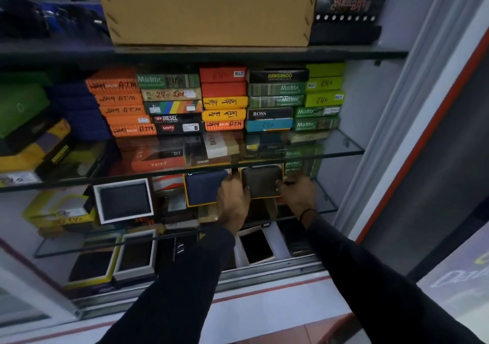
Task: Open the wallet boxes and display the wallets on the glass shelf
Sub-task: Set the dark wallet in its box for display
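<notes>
A dark brown wallet in an open yellow-rimmed box [262, 181] stands tilted on the lower glass shelf [326, 206]. My left hand [232, 200] grips its left edge and my right hand [297, 195] grips its right edge. Just left of it stands a navy wallet in a yellow-rimmed box [203, 187]. Further left a dark wallet in a white-framed box [124, 200] leans upright. Parts of the shelf behind my hands are hidden.
The upper glass shelf [341, 148] carries stacks of closed wallet boxes [225, 100] in orange, green, yellow and black. A cardboard carton [206, 13] sits on the top shelf. Below, more open boxes with wallets [136, 252] lie on the cabinet floor. The cabinet's sliding frame [423, 105] is to the right.
</notes>
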Demonstrator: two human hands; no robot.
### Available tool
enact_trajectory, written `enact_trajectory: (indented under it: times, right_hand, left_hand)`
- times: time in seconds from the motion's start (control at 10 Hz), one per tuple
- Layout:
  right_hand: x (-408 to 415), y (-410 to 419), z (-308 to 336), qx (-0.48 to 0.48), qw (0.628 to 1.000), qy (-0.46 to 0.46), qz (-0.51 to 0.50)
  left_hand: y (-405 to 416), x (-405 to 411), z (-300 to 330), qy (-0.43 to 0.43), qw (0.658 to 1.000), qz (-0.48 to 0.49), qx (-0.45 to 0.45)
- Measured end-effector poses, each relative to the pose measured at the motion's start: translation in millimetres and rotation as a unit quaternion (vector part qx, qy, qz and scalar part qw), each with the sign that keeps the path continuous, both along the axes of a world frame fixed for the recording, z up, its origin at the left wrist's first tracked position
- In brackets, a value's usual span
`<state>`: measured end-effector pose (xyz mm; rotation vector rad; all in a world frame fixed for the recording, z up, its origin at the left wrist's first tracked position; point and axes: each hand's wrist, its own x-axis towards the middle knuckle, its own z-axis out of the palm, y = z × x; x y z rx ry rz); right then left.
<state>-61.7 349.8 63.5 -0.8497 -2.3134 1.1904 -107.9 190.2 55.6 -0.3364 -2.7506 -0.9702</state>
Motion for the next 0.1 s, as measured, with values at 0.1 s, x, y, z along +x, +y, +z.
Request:
enact_trajectory:
  times: [0.1]
  right_hand:
    - [22.4, -13.8, 3.8, 0.036, 0.998, 0.034, 0.034]
  left_hand:
    - [-20.8, 27.5, 5.5, 0.088, 0.996, -0.031, -0.007]
